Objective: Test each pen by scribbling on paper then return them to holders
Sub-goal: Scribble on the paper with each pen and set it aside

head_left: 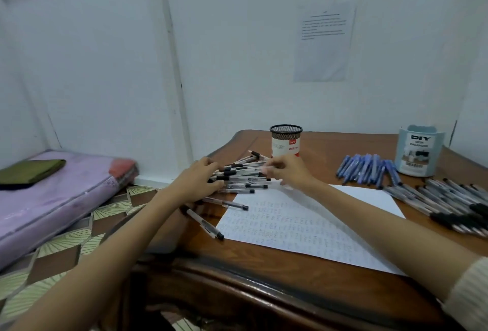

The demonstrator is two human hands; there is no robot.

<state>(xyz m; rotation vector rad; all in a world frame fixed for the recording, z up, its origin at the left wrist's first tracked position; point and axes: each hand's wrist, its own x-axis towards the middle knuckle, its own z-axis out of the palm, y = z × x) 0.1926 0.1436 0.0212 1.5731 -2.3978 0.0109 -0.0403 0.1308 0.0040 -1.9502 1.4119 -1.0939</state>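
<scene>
Entry, head view, as I read it from my station. Item one: table, dark wood, filling the lower right of the frame. Item two: paper, one white sheet at centre, covered in faint rows of scribble, with a bare strip along its far edge. Item three: clear pens, black-capped, heaped just left of centre at the sheet's far left corner; this is the lot in hand. My left hand lies over the heap's left end, fingers spread and pressing, not clasped round anything. My right hand meets the heap's right end with bent fingertips; whether it pinches a pen I cannot tell. Item four: two stray pens lying loose at the sheet's left edge. Item five: mesh cup, just behind the heap, with nothing standing above its rim. Item six: blue organizer, right of frame, likewise showing no pens. Item seven: blue pens, in a row beside that organizer. Item eight: a second black-capped heap at the right edge. Status, as a judgement: the scribbled sheet suggests testing is well advanced; returning is not yet begun, since every pen I see lies on the table.
</scene>
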